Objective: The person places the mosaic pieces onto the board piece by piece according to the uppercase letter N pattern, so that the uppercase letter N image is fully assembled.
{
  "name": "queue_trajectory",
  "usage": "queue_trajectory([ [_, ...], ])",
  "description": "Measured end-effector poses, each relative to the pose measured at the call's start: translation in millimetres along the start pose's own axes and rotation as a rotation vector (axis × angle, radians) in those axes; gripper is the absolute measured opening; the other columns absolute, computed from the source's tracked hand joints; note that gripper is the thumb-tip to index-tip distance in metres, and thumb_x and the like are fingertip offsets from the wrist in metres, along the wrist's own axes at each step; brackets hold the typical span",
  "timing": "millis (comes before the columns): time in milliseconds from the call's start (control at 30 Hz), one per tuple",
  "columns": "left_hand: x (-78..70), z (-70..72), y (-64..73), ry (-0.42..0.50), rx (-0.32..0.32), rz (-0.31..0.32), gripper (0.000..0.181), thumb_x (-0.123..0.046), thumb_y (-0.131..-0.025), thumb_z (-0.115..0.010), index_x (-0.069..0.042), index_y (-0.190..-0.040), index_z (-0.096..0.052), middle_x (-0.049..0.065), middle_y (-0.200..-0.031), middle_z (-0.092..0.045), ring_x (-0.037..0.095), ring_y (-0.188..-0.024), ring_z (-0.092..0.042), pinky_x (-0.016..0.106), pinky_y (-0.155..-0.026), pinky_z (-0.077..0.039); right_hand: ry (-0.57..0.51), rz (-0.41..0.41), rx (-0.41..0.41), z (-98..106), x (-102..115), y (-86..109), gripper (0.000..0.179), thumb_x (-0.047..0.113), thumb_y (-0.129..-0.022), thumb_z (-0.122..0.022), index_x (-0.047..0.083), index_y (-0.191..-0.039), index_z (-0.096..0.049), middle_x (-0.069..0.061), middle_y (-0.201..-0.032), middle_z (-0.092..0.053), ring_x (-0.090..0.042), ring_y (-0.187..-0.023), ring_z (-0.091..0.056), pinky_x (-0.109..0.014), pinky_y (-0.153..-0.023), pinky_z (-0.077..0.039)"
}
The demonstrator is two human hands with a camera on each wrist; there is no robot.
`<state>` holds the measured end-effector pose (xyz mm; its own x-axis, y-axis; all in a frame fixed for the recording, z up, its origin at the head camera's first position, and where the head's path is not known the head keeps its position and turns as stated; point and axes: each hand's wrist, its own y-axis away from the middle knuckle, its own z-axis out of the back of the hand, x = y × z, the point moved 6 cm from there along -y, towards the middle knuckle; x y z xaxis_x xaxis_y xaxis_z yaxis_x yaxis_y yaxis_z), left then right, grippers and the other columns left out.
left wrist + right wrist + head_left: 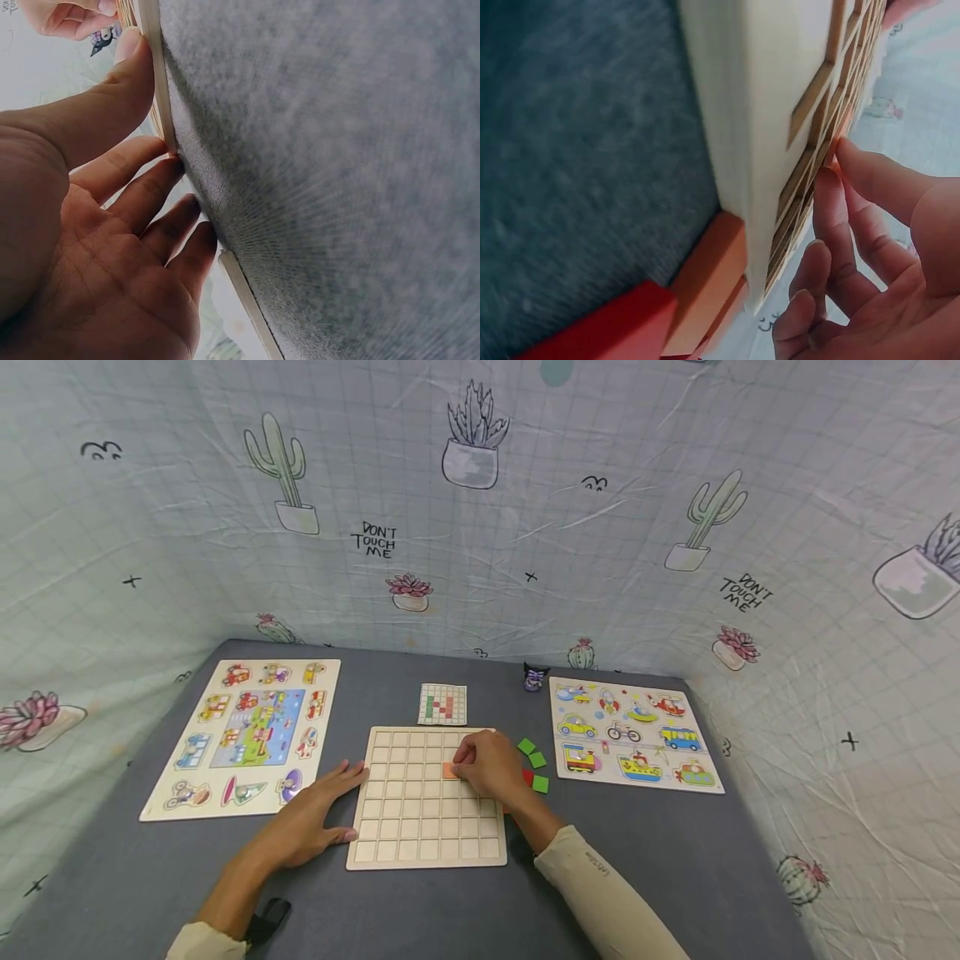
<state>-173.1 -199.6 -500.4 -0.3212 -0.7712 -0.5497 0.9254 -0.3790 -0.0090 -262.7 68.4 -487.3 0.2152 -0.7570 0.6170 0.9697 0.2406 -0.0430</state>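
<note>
A pale wooden board (418, 828) divided into small square cells lies mid-table in the head view. My right hand (491, 767) pinches an orange square tile (449, 770) between thumb and fingertips over a cell in its upper right part. The right wrist view shows that tile (843, 129) at the grid surface, but not whether it is fully seated. With fingers spread, my left hand (309, 817) touches the board's left edge. In the left wrist view its thumb and fingers (142, 196) rest against that edge. My right forearm partly hides the board's right side.
Behind the board lies a small pattern card (443, 705) with coloured squares. Loose green tiles (540, 784), a red tile (604, 326) and orange tiles (711, 281) lie to its right. Picture puzzles flank it at left (180, 789) and right (633, 747). A small dark figurine (534, 677) stands behind.
</note>
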Motion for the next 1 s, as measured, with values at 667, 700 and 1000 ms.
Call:
queue_trajectory([
  [667,0.2,0.7,-0.9,-0.002,0.004,0.005,0.09,-0.021,-0.084,-0.09,-0.009,-0.161,-0.046,0.013,-0.17,-0.041,0.047,-0.158,-0.033,0.069,-0.119,-0.036,-0.171,-0.026,0.022,42,-41,6.8,0.006,0.014,-0.093,-0.083,0.016,-0.098,-0.082,0.005,-0.086,-0.076,-0.018,-0.076,-0.056,-0.032,-0.07,-0.046],
  [700,0.1,0.9,-0.9,-0.004,0.004,0.006,0.089,-0.021,-0.084,-0.09,-0.009,-0.161,-0.047,0.013,-0.17,-0.041,0.047,-0.158,-0.033,0.069,-0.119,-0.036,-0.169,-0.035,0.022,45,-44,8.2,0.007,0.013,-0.093,-0.084,0.016,-0.099,-0.082,0.005,-0.087,-0.077,-0.018,-0.078,-0.057,-0.033,-0.071,-0.047],
  [1000,-1.5,1.0,-0.9,-0.002,0.013,0.009,0.089,-0.021,-0.084,-0.09,-0.009,-0.161,-0.047,0.014,-0.17,-0.042,0.047,-0.158,-0.033,0.069,-0.118,-0.037,-0.087,-0.069,0.076,49,-68,23.9,0.018,0.013,-0.083,-0.092,0.016,-0.098,-0.082,-0.001,-0.095,-0.078,-0.015,-0.084,-0.064,-0.031,-0.074,-0.052],
])
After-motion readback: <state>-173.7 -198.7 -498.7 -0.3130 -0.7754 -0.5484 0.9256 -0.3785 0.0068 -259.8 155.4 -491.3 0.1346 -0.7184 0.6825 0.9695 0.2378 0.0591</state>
